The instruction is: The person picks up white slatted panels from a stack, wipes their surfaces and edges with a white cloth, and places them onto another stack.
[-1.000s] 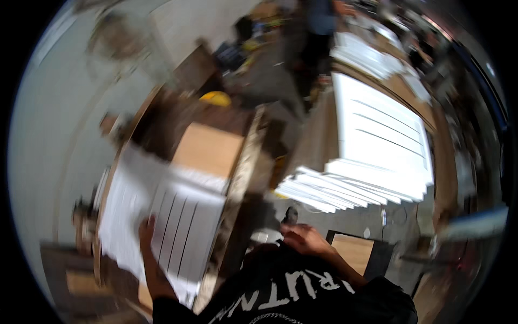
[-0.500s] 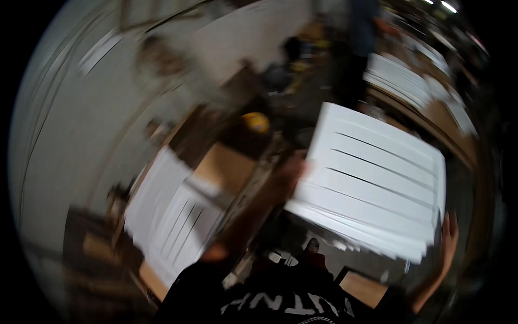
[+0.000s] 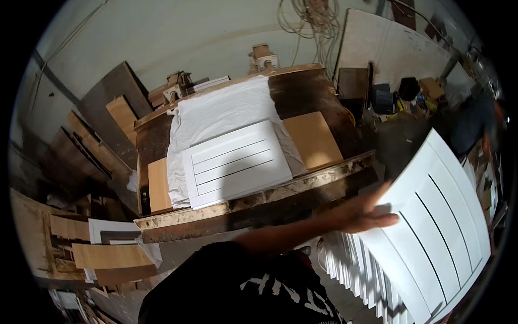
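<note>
My left hand (image 3: 367, 211) grips the left edge of a white panel (image 3: 431, 227) with long dark grooves, thumb on its face. This panel tilts up at the right, above a stack of white panels (image 3: 361, 264) whose edges show beneath it. My right hand is out of sight. On the workbench ahead, a similar grooved white panel (image 3: 237, 162) lies on a crumpled white cloth (image 3: 221, 105). My shadow falls across it.
Wooden boards (image 3: 313, 139) lie on the workbench (image 3: 302, 86), whose raised front rail (image 3: 302, 186) faces me. More boards (image 3: 110, 255) are stacked at the left. Coiled cables (image 3: 318, 19) hang on the wall. Another person (image 3: 477, 124) stands at the far right.
My view has swung left towards the workbench. The top panel is now lifted and tilted off the stack in my left hand. My right hand has gone out of view.
</note>
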Demonstrator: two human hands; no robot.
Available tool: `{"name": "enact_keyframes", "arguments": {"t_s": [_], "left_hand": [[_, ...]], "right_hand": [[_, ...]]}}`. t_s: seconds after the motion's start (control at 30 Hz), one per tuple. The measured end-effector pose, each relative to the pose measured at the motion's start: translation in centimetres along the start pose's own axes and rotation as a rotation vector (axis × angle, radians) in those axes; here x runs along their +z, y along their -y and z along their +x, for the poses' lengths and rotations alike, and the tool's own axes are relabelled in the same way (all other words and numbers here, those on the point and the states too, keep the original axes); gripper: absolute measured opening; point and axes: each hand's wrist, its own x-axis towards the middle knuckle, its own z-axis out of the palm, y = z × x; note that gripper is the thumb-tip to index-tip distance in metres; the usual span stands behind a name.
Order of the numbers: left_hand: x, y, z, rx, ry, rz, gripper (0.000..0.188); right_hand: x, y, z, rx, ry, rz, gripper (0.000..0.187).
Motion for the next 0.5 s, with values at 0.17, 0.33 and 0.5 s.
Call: {"name": "enact_keyframes", "arguments": {"t_s": [0.17,0.33,0.5], "left_hand": [[-12.6,3.8,-10.5,0.136,-0.371,-0.292,0.072],[-23.1,7.7,-21.9,-0.280,-0.888,-0.071,0.051],[-27.1,14.2,-28.9,-0.246,-1.139,-0.110,0.042]], "right_hand": [[8.0,5.2,-1.6,-0.565,0.332,0.151,0.060],[27.3,9.0,-7.8,-0.109,0.618,0.141,0.052],[41.3,14.2,-14.1,-0.186,1.052,0.241,0.053]]}}
